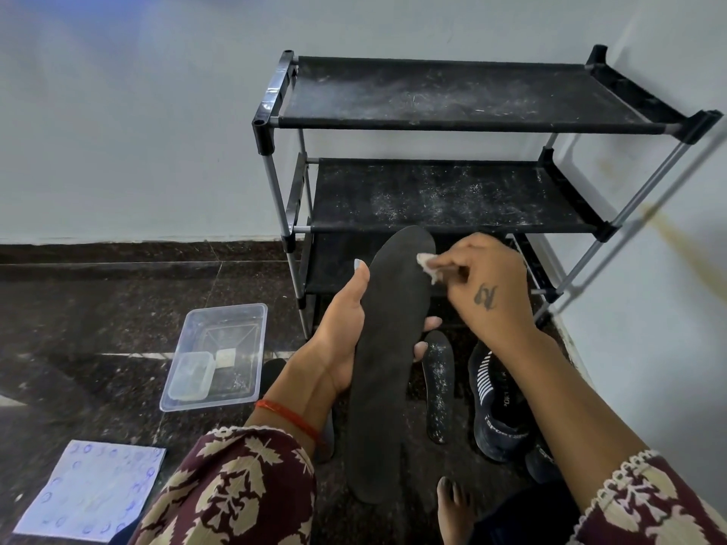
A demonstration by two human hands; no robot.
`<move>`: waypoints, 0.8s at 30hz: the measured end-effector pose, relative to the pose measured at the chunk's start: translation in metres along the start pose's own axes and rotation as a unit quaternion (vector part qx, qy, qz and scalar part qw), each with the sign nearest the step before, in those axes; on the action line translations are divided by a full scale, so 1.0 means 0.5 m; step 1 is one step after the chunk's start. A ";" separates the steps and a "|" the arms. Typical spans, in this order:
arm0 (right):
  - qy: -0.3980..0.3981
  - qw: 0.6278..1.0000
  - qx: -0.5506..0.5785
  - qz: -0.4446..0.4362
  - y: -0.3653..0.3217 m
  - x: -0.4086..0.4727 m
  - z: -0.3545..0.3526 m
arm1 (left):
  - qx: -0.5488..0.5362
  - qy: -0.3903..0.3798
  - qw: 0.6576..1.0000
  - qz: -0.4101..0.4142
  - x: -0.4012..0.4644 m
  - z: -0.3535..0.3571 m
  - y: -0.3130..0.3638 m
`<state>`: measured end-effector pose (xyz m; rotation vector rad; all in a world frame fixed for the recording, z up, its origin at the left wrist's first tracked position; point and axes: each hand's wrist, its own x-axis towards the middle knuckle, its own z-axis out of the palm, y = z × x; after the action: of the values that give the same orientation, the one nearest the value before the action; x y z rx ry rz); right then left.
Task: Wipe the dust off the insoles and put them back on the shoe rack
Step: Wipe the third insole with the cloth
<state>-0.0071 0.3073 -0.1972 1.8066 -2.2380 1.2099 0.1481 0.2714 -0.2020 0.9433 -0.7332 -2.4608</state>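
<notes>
shoe (pixel 496 403) lettering unreadable, left fingers (pixel 430 322) behind insole (pixel 387 348)

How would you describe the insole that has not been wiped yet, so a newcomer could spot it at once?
Start at the black shoe rack against the wall and look down to the floor in front of it. There, beside a dark sports shoe, lies the dusty insole. Unlike the clean held insole, it is flecked white.

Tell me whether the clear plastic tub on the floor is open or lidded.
Open. The clear tub has no lid on it; you look straight down onto its bottom, where a smaller container sits.
</notes>
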 end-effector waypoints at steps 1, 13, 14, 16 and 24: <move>0.037 0.999 0.006 0.011 -0.001 0.000 0.002 | 0.002 -0.003 1.000 -0.003 -0.002 0.003 -0.001; -0.174 0.967 0.178 -0.047 -0.058 -0.015 0.003 | 0.027 -0.019 0.999 0.000 0.002 -0.009 -0.003; -0.205 0.962 0.177 -0.041 -0.051 -0.012 -0.004 | 0.025 -0.018 1.000 0.000 0.003 -0.009 -0.002; -0.207 0.967 0.149 -0.014 -0.031 -0.007 -0.008 | 0.021 -0.013 1.000 0.004 0.004 -0.008 -0.002; 0.092 0.991 0.088 0.036 -0.016 0.000 0.014 | 0.047 -0.031 0.998 -0.020 -0.001 0.006 -0.012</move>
<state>0.0027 0.3031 -0.1980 1.5993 -2.1730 1.5632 0.1452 0.2774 -0.2033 0.9284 -0.8652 -2.5201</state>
